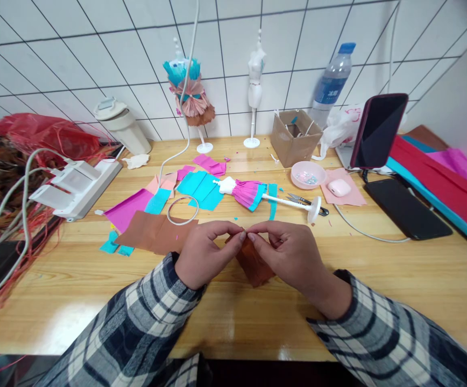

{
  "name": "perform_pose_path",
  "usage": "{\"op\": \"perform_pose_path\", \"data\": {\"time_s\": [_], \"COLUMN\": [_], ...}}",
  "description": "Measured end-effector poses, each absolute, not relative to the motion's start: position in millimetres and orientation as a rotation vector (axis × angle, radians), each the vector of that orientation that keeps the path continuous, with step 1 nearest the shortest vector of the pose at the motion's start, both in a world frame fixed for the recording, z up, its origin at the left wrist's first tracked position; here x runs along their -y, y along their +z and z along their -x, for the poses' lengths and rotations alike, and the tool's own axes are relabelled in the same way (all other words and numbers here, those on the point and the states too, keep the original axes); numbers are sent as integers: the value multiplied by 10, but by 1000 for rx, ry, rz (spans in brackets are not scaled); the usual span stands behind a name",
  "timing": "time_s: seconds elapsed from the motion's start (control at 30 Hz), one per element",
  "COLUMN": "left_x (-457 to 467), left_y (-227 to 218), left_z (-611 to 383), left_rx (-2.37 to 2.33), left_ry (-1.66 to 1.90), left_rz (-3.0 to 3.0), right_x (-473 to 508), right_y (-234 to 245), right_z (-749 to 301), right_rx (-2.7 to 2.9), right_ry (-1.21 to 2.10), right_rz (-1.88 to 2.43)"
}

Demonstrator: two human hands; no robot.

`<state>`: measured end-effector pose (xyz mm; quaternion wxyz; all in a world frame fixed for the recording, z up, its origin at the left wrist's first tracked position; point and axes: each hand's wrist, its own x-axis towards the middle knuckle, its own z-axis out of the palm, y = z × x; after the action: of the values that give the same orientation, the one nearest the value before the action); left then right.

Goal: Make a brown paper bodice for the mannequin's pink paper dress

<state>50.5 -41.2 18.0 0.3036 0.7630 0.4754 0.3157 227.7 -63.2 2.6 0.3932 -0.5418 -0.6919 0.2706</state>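
Between my hands hangs a piece of brown crepe paper (pixel 255 267), its upper edge pinched by both. My left hand (pixel 209 250) grips that edge between thumb and forefinger. My right hand (pixel 292 250) pinches it right beside, so the fingertips nearly touch. Just beyond lies a small white dress form (pixel 227 185) on its side, wearing a pink and blue paper skirt (pixel 249 193). A larger brown paper sheet (pixel 153 232) is left of my left hand, with a white ring (pixel 182 210) partly over it. Blue paper pieces (pixel 203 189) lie behind the ring.
At the wall stand a dress form in ruffled paper (pixel 193 94) and a bare one (pixel 255 80). A cardboard box (pixel 296 138), pink bowl (pixel 308 175), scissors (pixel 306 203), phone stand (pixel 379 131) and black phone (pixel 409 208) are rightward. A power strip (pixel 84 188) sits left.
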Motion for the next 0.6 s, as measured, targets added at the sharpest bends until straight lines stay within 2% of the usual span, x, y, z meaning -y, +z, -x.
{"op": "perform_pose_path", "data": {"time_s": [0.4, 0.6], "left_x": [417, 441], "left_y": [111, 131], "left_z": [-515, -529], "left_rx": [-1310, -1302], "left_ry": [888, 862], "left_rz": [-1987, -2032], "right_x": [662, 645], "right_y": [-24, 4], "right_z": [-2262, -2251], "right_rx": [1833, 1757], "right_ry": [515, 593], "right_rz": [1373, 1402]}}
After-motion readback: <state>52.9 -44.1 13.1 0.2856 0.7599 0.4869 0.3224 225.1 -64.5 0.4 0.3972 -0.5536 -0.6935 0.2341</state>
